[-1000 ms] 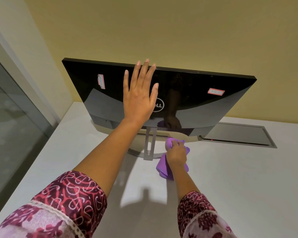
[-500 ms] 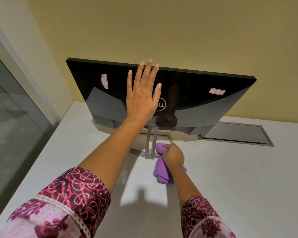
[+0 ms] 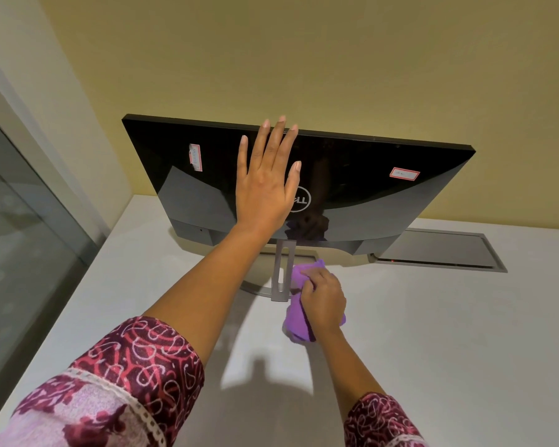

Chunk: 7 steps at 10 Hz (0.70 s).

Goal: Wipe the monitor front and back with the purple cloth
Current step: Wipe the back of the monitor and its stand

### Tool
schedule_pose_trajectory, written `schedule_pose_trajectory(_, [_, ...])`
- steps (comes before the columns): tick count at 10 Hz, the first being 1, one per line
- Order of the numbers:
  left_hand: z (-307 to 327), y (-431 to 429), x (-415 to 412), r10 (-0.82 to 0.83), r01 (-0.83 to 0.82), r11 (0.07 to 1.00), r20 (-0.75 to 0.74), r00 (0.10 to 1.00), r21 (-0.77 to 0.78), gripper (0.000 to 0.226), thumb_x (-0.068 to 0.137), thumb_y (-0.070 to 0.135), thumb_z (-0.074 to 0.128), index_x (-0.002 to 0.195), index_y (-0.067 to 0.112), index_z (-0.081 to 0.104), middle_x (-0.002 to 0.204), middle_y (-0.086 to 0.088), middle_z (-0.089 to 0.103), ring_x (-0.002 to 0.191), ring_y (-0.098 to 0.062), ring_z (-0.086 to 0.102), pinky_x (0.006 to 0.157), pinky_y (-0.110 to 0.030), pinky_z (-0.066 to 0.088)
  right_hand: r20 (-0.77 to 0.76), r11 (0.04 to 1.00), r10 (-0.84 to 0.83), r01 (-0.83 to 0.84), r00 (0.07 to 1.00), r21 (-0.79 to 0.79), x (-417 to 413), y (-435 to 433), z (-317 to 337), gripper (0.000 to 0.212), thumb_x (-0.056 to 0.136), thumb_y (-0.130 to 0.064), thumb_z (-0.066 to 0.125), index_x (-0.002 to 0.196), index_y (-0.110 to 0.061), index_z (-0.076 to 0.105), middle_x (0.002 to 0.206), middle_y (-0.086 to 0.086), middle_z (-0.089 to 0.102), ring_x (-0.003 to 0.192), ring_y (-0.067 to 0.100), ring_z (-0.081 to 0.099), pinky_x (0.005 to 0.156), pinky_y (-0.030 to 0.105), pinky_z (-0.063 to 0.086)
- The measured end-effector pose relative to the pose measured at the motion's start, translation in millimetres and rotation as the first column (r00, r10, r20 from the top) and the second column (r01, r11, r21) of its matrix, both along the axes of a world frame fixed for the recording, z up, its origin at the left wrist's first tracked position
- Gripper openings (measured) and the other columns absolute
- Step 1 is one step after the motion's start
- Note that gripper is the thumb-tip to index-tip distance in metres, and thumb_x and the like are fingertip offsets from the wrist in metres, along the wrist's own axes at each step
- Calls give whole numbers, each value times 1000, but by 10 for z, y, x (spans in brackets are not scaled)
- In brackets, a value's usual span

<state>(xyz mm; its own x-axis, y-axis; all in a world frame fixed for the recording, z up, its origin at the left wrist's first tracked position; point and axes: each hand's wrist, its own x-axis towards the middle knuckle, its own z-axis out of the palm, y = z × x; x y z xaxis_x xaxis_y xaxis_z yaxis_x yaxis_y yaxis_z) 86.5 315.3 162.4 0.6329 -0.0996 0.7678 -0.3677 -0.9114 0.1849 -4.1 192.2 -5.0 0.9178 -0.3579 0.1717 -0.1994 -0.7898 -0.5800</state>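
The black monitor stands on the white table with its glossy back toward me, tilted forward, on a grey stand. My left hand lies flat with straight fingers on the back panel, fingertips at the top edge. My right hand grips the bunched purple cloth and holds it against the right side of the stand's upright, just below the monitor. The screen side is hidden from me.
The white table runs up to a yellow wall. A grey cable hatch is set into the table behind the monitor on the right. A glass partition borders the table on the left. Two white stickers sit on the monitor's back.
My right hand with the cloth has slid left and slightly toward me, from under the monitor's edge to the stand's upright. My left hand has stayed flat on the back panel.
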Motion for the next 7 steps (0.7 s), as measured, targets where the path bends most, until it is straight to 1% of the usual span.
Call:
schedule_pose_trajectory(1, [2, 15, 9, -4, 4, 1000, 6, 1000, 7, 50, 99, 32, 35, 146, 18, 29, 154, -3, 27, 143, -20, 18, 117, -36, -1, 140, 999, 55, -54, 989, -6, -42, 161, -44, 36, 85, -6, 62, 120, -13, 63, 124, 10, 60, 109, 27, 58, 75, 36, 57])
schedule_pose_trajectory(2, [2, 21, 7, -11, 11, 1000, 5, 1000, 11, 50, 99, 32, 35, 147, 18, 28, 154, -3, 27, 143, -20, 18, 117, -36, -1, 69, 991, 132, -130, 989, -34, -60, 319, -98, 46, 82, -5, 66, 126, -12, 58, 127, 13, 56, 110, 28, 57, 74, 37, 59])
schedule_pose_trajectory(3, [-1, 42, 14, -13, 13, 1000, 16, 1000, 28, 50, 99, 33, 35, 147, 18, 29, 154, -3, 27, 143, -20, 18, 117, -35, -3, -16, 950, 301, -301, 954, -79, -157, 457, -285, 69, 57, 0, 83, 121, -9, 58, 112, 13, 63, 91, 27, 66, 63, 31, 59])
schedule_pose_trajectory(4, [-3, 58, 19, -15, 14, 999, 25, 1000, 36, 50, 99, 32, 36, 147, 18, 29, 153, -3, 28, 143, -19, 18, 116, -35, -4, -28, 951, 290, -291, 957, -107, -183, 480, -341, 71, 61, 2, 80, 125, -14, 53, 118, 8, 59, 99, 24, 62, 75, 27, 56])
schedule_pose_trajectory(5, [-5, 73, 27, -19, 18, 999, 27, 999, 43, 50, 99, 32, 36, 146, 18, 29, 153, -3, 28, 143, -19, 19, 116, -35, -4, -95, 981, 190, -185, 977, 58, -277, 548, -291, 53, 91, -8, 47, 137, -32, 39, 136, -9, 39, 118, 15, 45, 88, 20, 38])
schedule_pose_trajectory(6, [-5, 66, 27, -22, 21, 999, 30, 999, 44, 50, 99, 32, 36, 146, 18, 29, 153, -3, 28, 143, -20, 19, 117, -35, -3, -112, 988, 154, -152, 982, 32, -256, 511, -367, 53, 91, -11, 44, 138, -34, 36, 135, -9, 38, 115, 17, 48, 83, 21, 37])
schedule_pose_trajectory(7, [-6, 46, 32, -19, 19, 1000, 11, 1000, 20, 50, 99, 32, 34, 147, 18, 29, 154, -4, 27, 143, -20, 18, 117, -37, -1, -188, 981, 171, -185, 967, -65, -214, 413, -378, 67, 78, -4, 68, 139, -19, 43, 133, 7, 48, 109, 25, 58, 77, 27, 52])
